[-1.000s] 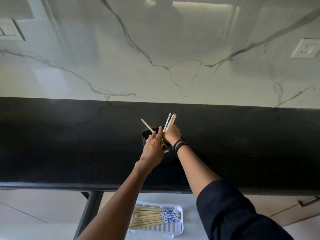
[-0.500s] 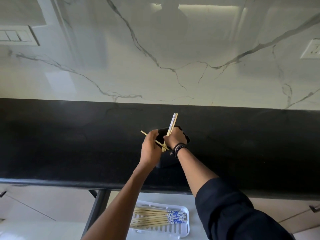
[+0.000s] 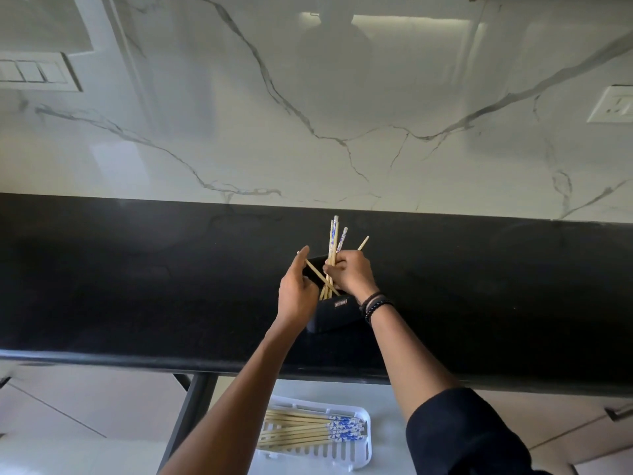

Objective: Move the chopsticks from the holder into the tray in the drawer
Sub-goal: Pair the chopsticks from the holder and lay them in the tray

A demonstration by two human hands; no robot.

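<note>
A black holder (image 3: 334,315) stands on the black countertop (image 3: 137,286) with several wooden chopsticks (image 3: 332,241) sticking up out of it, some with blue-and-white ends. My right hand (image 3: 351,274) grips a bunch of these chopsticks above the holder's mouth. My left hand (image 3: 296,289) pinches a single chopstick (image 3: 317,274) that slants down into the holder. Below the counter edge, a white slotted tray (image 3: 363,450) lies in the open drawer and holds several chopsticks (image 3: 308,430) side by side.
A white marble backsplash (image 3: 308,114) rises behind the counter, with a switch plate (image 3: 34,72) at left and a socket (image 3: 613,104) at right. The drawer's pale floor (image 3: 387,406) surrounds the tray. A dark frame bar (image 3: 191,406) stands left of it.
My right hand now grips more chopsticks, fanned out above the holder. My left hand has shifted its chopstick so it slants into the holder. The view has tilted slightly.
</note>
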